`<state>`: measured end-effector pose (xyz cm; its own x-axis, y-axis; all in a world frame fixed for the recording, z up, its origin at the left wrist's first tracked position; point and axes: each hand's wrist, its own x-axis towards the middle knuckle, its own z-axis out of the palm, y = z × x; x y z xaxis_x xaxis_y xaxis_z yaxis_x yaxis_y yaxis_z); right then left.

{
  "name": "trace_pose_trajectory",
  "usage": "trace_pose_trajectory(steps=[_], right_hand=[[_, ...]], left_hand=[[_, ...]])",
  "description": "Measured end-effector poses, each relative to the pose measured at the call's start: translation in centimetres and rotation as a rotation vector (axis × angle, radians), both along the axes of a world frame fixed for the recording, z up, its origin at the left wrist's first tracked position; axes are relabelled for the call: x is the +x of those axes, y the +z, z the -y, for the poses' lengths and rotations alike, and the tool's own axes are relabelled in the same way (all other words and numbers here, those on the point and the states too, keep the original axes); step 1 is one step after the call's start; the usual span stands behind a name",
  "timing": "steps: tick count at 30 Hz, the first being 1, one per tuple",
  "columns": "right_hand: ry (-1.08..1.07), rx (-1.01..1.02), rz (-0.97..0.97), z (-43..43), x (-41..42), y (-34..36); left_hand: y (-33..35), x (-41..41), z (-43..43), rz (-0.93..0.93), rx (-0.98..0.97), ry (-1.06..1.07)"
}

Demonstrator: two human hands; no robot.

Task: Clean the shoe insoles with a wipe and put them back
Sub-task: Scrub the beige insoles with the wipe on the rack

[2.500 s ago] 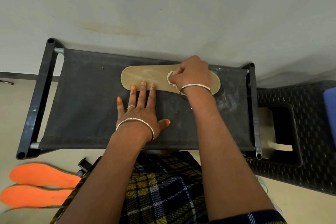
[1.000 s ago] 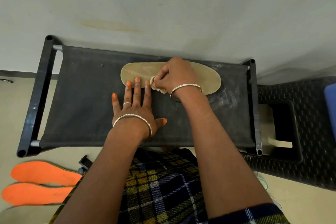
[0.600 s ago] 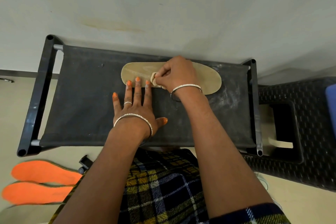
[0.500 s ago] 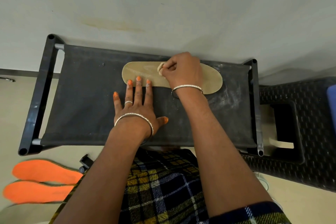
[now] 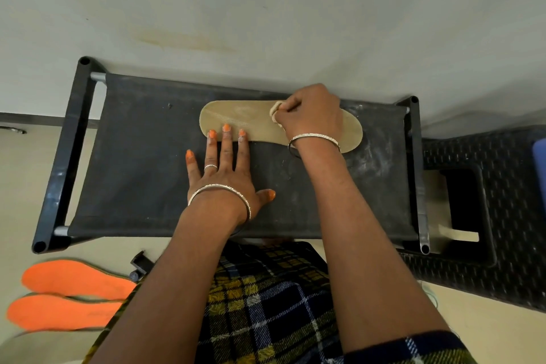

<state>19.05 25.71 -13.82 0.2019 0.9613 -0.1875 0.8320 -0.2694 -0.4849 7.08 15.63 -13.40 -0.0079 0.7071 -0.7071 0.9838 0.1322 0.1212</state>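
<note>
A tan insole [image 5: 245, 120] lies flat on a black fabric stool [image 5: 141, 162]. The left hand [image 5: 227, 174] rests on the fabric, fingers straight, three fingertips [image 5: 226, 128] pinning the insole's near edge so it cannot slide. The right hand [image 5: 310, 114] clenches a crumpled wipe [image 5: 274, 111] and presses it onto the insole's middle. Two orange insoles [image 5: 71, 292] lie on the floor nearby.

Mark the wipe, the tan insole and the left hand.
wipe [image 5: 274, 112]: head view, exposed bunched end.
tan insole [image 5: 236, 116]: head view, bare surface near its image-left end.
left hand [image 5: 226, 177]: head view, back of the hand.
</note>
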Motion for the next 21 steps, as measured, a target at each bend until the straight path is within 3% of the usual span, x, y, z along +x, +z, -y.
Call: trace_pose_trajectory(steps=[8, 15, 21], right_hand=[[0.253, -0.146, -0.053, 0.5, -2.4, -0.7], [0.134, -0.194, 0.004, -0.7, 1.0, 0.1], [0.241, -0.158, -0.013, 0.5, -1.7, -0.3]], left_hand=[[0.0, 0.2, -0.1, -0.009, -0.005, -0.002], [0.1, 0.2, -0.2, -0.007, -0.009, 0.005], [-0.1, 0.2, -0.2, -0.015, -0.01, 0.003]])
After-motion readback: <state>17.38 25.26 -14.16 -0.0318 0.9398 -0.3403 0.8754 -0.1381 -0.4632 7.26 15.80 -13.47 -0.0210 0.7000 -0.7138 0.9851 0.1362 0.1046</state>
